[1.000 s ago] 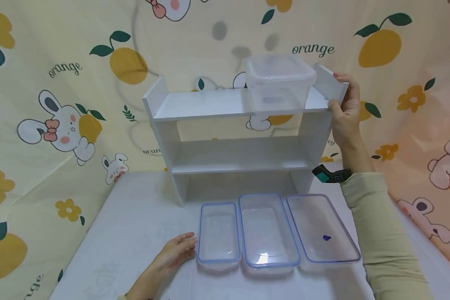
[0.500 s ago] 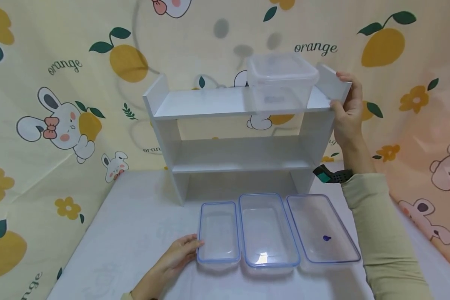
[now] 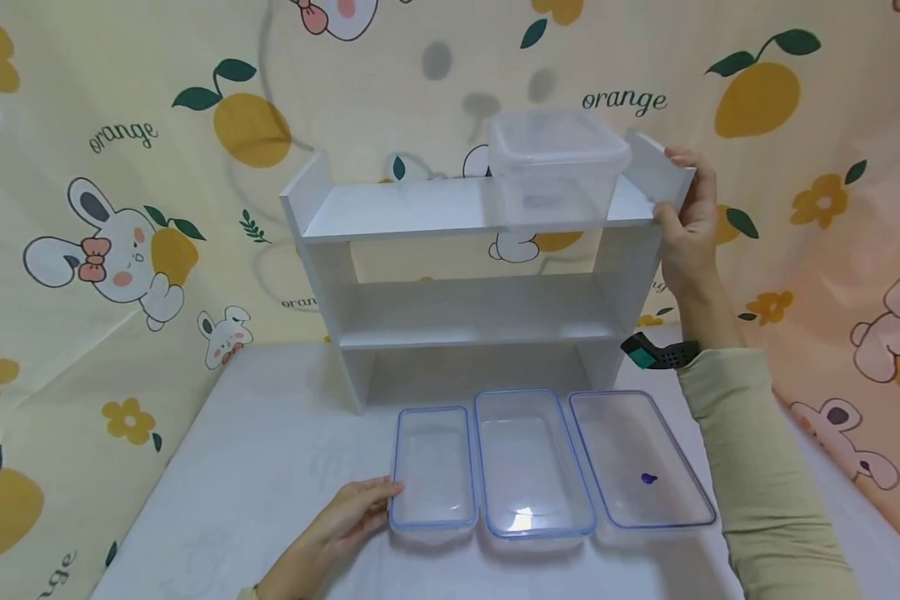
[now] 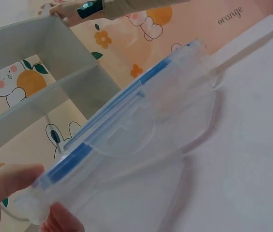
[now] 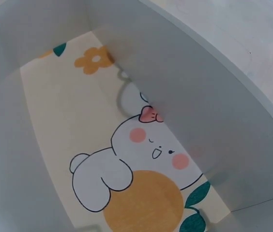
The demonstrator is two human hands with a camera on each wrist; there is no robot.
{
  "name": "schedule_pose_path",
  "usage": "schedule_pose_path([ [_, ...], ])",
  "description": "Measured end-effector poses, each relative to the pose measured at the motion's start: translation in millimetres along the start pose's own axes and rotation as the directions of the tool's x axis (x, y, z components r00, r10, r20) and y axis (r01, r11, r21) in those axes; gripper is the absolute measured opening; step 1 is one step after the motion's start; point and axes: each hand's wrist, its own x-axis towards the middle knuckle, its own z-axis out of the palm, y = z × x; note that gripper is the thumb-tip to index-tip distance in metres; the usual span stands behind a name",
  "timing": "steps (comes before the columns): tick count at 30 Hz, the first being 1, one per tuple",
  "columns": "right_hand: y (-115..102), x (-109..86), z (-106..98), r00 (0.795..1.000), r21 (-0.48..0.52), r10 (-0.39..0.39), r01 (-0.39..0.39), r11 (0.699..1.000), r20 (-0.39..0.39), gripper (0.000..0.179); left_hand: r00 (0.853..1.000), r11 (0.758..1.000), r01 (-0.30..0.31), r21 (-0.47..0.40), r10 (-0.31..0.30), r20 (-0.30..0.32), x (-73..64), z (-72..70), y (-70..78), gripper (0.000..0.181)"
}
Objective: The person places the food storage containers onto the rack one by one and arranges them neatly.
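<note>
A white shelf rack [image 3: 468,308] stands at the back of the table. My right hand [image 3: 692,225] grips the top of its right side panel, thumb in front and fingers over the outer edge. At the left end of a row, a small clear container with a blue-rimmed lid [image 3: 433,467] sits on the table. My left hand [image 3: 348,521] pinches that container's left edge; in the left wrist view the thumb [image 4: 18,179] lies at the lid's rim with fingers below. The right wrist view shows the rack's inside [image 5: 194,96], without the hand.
Two larger blue-rimmed clear containers stand right of the small one: a middle one [image 3: 532,458] and a right one [image 3: 637,450] with a dark blue mark. A clear lidded box [image 3: 558,171] rests on the rack's top shelf. A printed cloth [image 3: 120,83] hangs behind.
My left hand has moved right, from beside the small container to a hold on its left edge. The right hand stays on the rack. The view shifts slightly.
</note>
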Motion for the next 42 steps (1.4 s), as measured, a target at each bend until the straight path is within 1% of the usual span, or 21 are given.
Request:
schedule_pose_path([
  [4, -0.2, -1.8, -1.6, 1.000, -0.010, 0.002, -0.003, 1.000, -0.006, 0.050, 1.000, 0.998, 0.012, -0.060, -0.011, 0.026, -0.2, -1.1, -1.6, 0.074],
  [8, 0.2, -0.6, -1.7, 1.000, -0.022, -0.015, 0.015, 1.000, -0.004, 0.050, 0.999, 0.996, 0.008, -0.092, -0.005, 0.037, 1.5, -2.3, -1.7, 0.072],
  [10, 0.6, -0.2, -1.2, 1.000, -0.018, -0.025, 0.025, 1.000, 0.004, 0.050, 0.999, 0.995, 0.006, -0.096, -0.002, 0.038, 1.7, -3.0, -1.4, 0.069],
  [14, 1.3, -0.5, 0.0, 1.000, 0.002, -0.010, 0.010, 1.000, 0.008, 0.050, 0.999, 0.996, 0.004, -0.086, -0.001, 0.038, 0.4, -4.5, -0.5, 0.062],
  [17, 1.5, -0.8, 0.2, 1.000, -0.003, 0.002, -0.002, 1.000, 0.003, 0.051, 0.999, 0.996, 0.001, -0.091, 0.002, 0.039, -1.1, -5.1, 0.6, 0.055],
  [22, 3.5, 0.0, 0.8, 1.000, -0.013, -0.023, 0.023, 1.000, 0.011, 0.051, 0.999, 0.993, -0.009, -0.114, 0.014, 0.049, -3.7, -6.2, 0.9, 0.049],
  [26, 4.5, 0.0, 1.4, 0.999, -0.033, -0.051, 0.051, 0.998, 0.018, 0.051, 0.999, 0.994, -0.013, -0.109, 0.019, 0.051, -6.4, -8.3, 2.4, 0.047],
  [31, 3.5, -0.5, 2.3, 0.999, -0.026, -0.045, 0.046, 0.999, 0.016, 0.051, 0.997, 0.995, -0.021, -0.094, 0.028, 0.071, -8.0, -11.2, 5.6, 0.043],
  [36, 2.5, -1.1, 1.9, 0.999, -0.026, -0.031, 0.031, 0.999, 0.008, 0.051, 0.994, 0.996, -0.040, -0.083, 0.049, 0.100, -9.5, -12.0, 10.2, 0.028],
  [38, 2.4, -1.1, 1.1, 1.000, -0.029, -0.031, 0.031, 0.999, 0.001, 0.051, 0.993, 0.997, -0.049, -0.064, 0.056, 0.108, -10.0, -11.6, 12.9, 0.025],
  [40, 2.7, -0.7, 0.0, 0.999, -0.031, -0.035, 0.035, 0.999, 0.001, 0.050, 0.992, 0.998, -0.056, -0.036, 0.060, 0.112, -10.8, -11.2, 16.3, 0.026],
  [42, 3.0, -0.4, -1.2, 0.999, -0.033, -0.043, 0.043, 0.999, 0.004, 0.050, 0.991, 0.998, -0.067, -0.002, 0.067, 0.115, -11.6, -11.2, 19.9, 0.032],
])
